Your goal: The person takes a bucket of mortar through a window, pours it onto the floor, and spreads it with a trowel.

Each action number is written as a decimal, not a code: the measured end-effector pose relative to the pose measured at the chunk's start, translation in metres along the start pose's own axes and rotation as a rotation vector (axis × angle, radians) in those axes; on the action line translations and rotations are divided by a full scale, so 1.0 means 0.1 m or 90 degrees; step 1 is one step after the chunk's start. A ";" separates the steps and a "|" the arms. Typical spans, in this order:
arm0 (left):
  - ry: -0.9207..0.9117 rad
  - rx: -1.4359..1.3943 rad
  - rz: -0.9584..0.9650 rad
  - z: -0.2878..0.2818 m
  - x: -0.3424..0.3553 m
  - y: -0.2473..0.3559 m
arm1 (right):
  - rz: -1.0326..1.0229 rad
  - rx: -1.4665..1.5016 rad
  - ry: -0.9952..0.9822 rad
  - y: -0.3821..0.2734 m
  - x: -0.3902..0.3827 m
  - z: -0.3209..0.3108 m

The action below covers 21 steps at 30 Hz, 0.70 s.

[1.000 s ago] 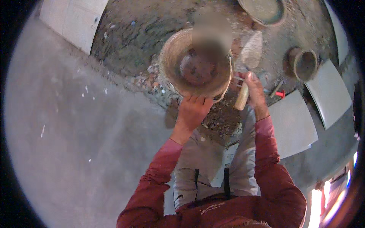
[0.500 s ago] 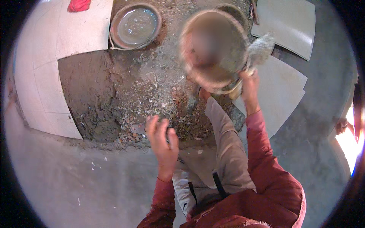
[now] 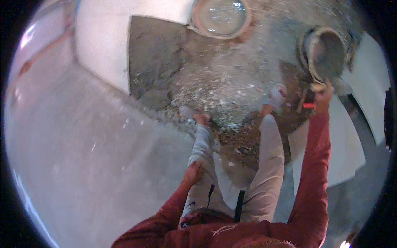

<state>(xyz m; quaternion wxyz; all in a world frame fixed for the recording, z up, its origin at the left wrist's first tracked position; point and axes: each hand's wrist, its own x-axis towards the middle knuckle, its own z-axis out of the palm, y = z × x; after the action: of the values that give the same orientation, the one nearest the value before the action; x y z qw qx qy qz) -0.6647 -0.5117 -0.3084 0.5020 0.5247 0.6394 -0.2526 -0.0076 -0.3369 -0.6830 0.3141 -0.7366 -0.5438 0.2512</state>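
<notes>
My right hand [image 3: 324, 95] is closed on a wooden trowel handle [image 3: 317, 87] at the near rim of a mortar-coated bucket [image 3: 333, 56]; whether its fingers also grip the bucket is unclear. A second container [image 3: 305, 49] shows just behind or under that bucket. A red-handled tool [image 3: 308, 105] lies below my right hand. My left hand [image 3: 193, 172] is low against the left thigh of my grey trousers [image 3: 194, 194], fingers curled; what they hold, if anything, is hidden.
A round basin of water [image 3: 220, 16] sits at the top. White tiles [image 3: 99, 41] border dark wet mortar [image 3: 153, 62] and rough, gravelly ground [image 3: 223, 99] under my feet. Loose grey tiles [image 3: 318, 153] lie at right; smooth concrete floor [image 3: 99, 173] spreads across the lower left.
The bucket and my right hand have moved to the right. My left hand let go of the rim, was raised with fingers apart, and is now down at my thigh.
</notes>
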 end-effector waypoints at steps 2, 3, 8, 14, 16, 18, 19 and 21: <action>-0.010 -0.059 0.002 0.04 0.09 0.13 | 0.197 0.222 0.065 -0.18 -0.03 -0.09; -0.027 -0.084 0.009 0.00 0.21 0.24 | 0.294 0.328 0.098 -0.31 0.10 -0.17; 0.047 -0.135 0.127 -0.22 0.38 1.26 | 0.694 0.675 0.204 -0.93 0.30 -0.85; 0.119 -0.209 0.232 -0.82 0.24 1.47 | 0.195 -0.018 -0.051 -1.65 -0.59 -2.05; 0.145 -0.183 0.216 -0.88 0.10 1.17 | 0.210 0.128 0.027 -2.08 -0.91 -2.43; 0.148 -0.140 0.251 -1.19 0.05 0.91 | 0.493 0.444 0.256 -2.66 -0.99 -2.75; 0.140 -0.132 0.280 -1.21 0.04 0.87 | 0.656 0.483 0.378 -2.99 -0.98 -3.00; 0.090 -0.095 0.231 -1.36 -0.03 0.71 | 0.556 0.563 0.395 -3.38 -1.23 -3.39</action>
<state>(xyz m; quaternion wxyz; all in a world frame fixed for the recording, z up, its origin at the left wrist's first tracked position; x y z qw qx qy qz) -0.6504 -0.3742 -0.2411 0.5304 0.6091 0.5851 -0.0729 -0.0185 -0.4481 -0.2015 0.5960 -0.7286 0.0711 0.3301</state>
